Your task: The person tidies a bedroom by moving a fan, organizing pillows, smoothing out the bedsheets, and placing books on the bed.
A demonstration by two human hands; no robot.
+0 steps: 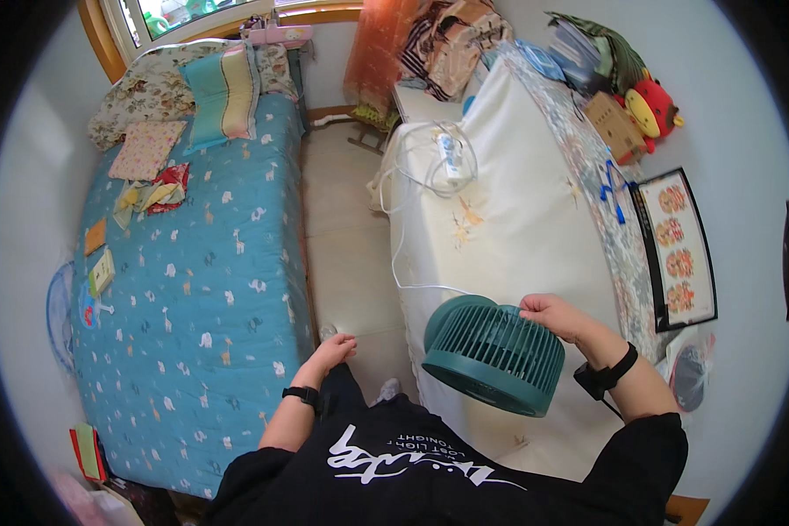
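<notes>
A dark green fan [500,355] with a slatted round housing sits on the cream-covered surface in front of me. At its upper right, my right hand [552,316] has its fingers hooked over the slats. A white cord [430,287] runs from behind the fan to a white power strip [450,156], where it lies in loose coils. My left hand [335,351] hangs over the gap between the two beds with nothing in it, its fingers loosely bent and slightly apart. A dark band circles each wrist.
On the left stands a bed [228,254] with a teal animal-print cover, carrying pillows [222,96], cloths and small books. A narrow tiled aisle [346,254] separates it from the cream surface. At the right edge are a framed picture panel [678,248], a cardboard box [614,128] and a red-yellow plush toy [653,110].
</notes>
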